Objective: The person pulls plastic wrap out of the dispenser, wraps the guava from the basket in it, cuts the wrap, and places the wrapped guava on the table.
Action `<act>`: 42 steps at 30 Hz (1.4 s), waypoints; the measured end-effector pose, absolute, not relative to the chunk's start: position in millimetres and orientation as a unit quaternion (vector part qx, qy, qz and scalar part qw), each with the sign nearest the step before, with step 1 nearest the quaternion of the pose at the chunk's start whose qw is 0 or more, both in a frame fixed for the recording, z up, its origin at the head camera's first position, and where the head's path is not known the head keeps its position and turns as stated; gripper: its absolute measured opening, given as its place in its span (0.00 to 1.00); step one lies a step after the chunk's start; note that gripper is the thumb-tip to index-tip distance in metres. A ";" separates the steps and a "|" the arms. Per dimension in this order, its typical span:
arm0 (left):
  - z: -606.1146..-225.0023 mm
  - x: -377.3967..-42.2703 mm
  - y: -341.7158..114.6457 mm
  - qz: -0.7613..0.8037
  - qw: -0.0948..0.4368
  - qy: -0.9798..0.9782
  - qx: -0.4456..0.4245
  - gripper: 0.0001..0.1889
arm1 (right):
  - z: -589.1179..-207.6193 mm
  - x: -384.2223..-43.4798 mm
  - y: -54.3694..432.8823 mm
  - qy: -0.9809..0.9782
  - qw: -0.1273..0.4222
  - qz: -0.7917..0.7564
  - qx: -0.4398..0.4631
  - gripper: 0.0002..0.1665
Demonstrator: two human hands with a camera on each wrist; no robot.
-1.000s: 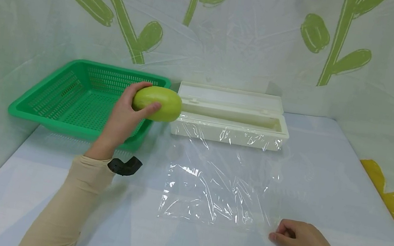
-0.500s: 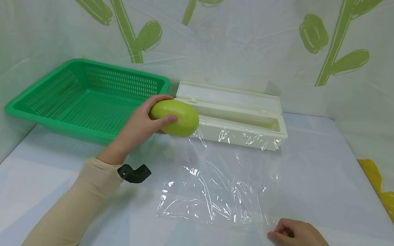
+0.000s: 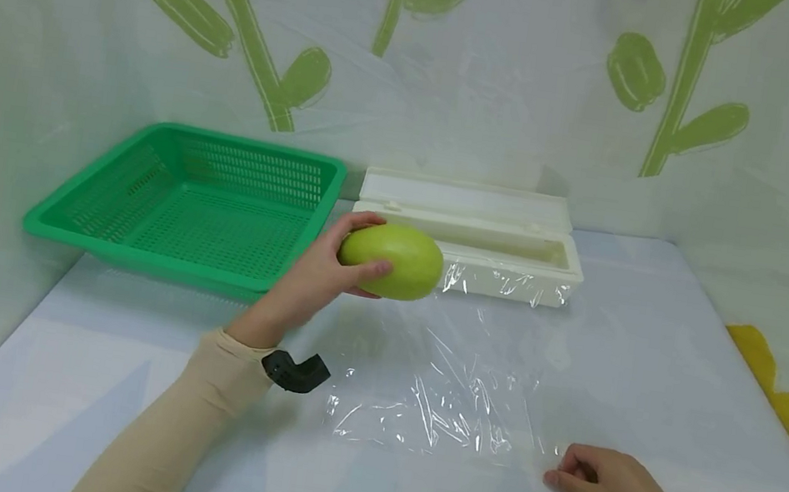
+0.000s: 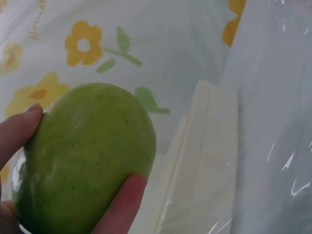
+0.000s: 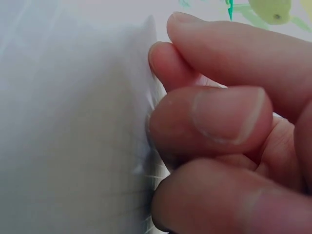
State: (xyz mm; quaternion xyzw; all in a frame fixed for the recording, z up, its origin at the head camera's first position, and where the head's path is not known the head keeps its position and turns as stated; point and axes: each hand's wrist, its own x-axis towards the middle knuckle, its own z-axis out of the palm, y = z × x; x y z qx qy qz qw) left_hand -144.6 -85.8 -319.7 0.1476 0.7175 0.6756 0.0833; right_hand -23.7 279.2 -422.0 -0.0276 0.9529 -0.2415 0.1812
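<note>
My left hand (image 3: 317,281) grips a smooth yellow-green oval fruit (image 3: 400,262) above the back part of the plastic wrap (image 3: 435,386). Dark specks dot the fruit's skin in the left wrist view, where a thumb and fingers lie around it (image 4: 90,156). The clear, wrinkled wrap stretches forward over the table from a white wrap dispenser box (image 3: 510,283), whose lid stands up. At the wrap's front right corner, my right hand (image 3: 614,487) pinches the film's edge with curled fingers. The right wrist view shows those fingertips (image 5: 209,117) close up against the creased film.
A green perforated basket (image 3: 156,269) stands at the back left, beside the dispenser. The pale table (image 3: 666,360) meets a patterned sheet wall (image 3: 475,106) at the back and sides. Black wrist cameras (image 3: 296,373) sit on both wrists.
My left hand has carried the fruit right and slightly toward me, from near the basket's edge to in front of the dispenser. The right hand has stayed at the wrap's corner.
</note>
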 end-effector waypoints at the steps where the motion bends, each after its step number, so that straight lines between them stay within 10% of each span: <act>1: -320.2 -143.1 -82.3 0.670 0.086 0.722 0.149 0.29 | -422.5 -23.3 280.1 0.953 0.181 -0.240 -0.028 0.18; 42: -386.7 -144.2 -11.9 0.551 0.095 0.792 0.247 0.33 | -418.9 -21.5 280.6 0.958 0.164 -0.228 -0.056 0.18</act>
